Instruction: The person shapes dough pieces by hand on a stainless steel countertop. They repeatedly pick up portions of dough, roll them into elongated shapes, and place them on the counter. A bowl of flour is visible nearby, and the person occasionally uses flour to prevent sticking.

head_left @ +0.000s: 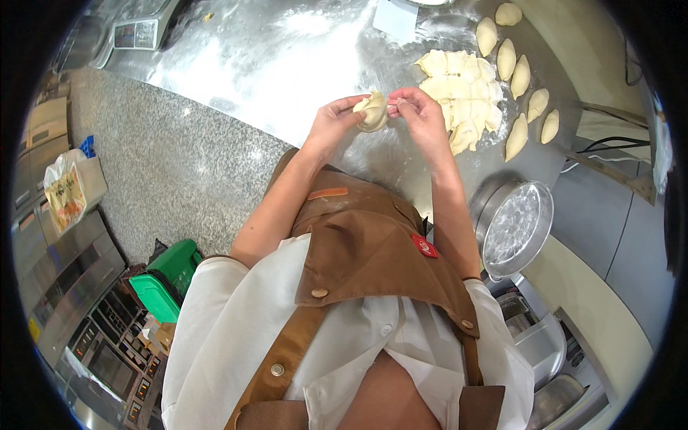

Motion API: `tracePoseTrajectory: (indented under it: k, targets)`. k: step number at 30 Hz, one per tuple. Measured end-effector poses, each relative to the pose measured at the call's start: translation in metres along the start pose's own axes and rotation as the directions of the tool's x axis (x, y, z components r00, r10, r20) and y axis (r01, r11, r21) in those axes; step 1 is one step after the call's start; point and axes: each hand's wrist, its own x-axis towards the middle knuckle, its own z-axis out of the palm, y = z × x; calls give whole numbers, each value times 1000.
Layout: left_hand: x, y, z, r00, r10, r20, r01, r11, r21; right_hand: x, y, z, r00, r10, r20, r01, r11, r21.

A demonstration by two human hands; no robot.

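Observation:
My left hand (339,119) holds a folded piece of pale dough (371,114) above the floured steel worktop (258,70). The piece has a gathered, creased top. At its right edge are the bunched fingertips of my right hand (418,107); whether they pinch the dough is not clear. Just beyond that hand lies a flat slab of dough (462,91), scored or cut into squares with ragged edges. Farther right, several spindle-shaped dough pieces (506,60) and a rounder one (508,14) rest on the worktop.
A digital scale (137,33) stands at the far left of the worktop. Near the top edge lies a white scraper-like sheet (396,20). By my right forearm is a round metal sieve (517,228) dusted with flour. A green bin (169,279) stands on the speckled floor (177,156).

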Motion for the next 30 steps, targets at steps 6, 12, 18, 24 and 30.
tracePoseTrajectory:
  k: [6,12,18,24,30]
  targets:
    - [-1,-2,-3,1000,-25,12,27,988,-153,-1,8,18,1000,8,29,-7,999,-31]
    - [0,-2,-3,999,-30,12,32,985,-169,4,-5,30,994,-104,18,103,925,-367]
    - [3,-5,-1,997,66,-28,-66,998,-14,9,-3,32,978,-203,58,194,759,-622]
    - [12,-15,-10,977,115,-178,-83,981,174,17,-9,5,988,155,-26,-139,940,311]
    - [19,-24,-29,928,90,-362,-110,993,-34,14,-22,-25,958,162,-237,-45,900,433]
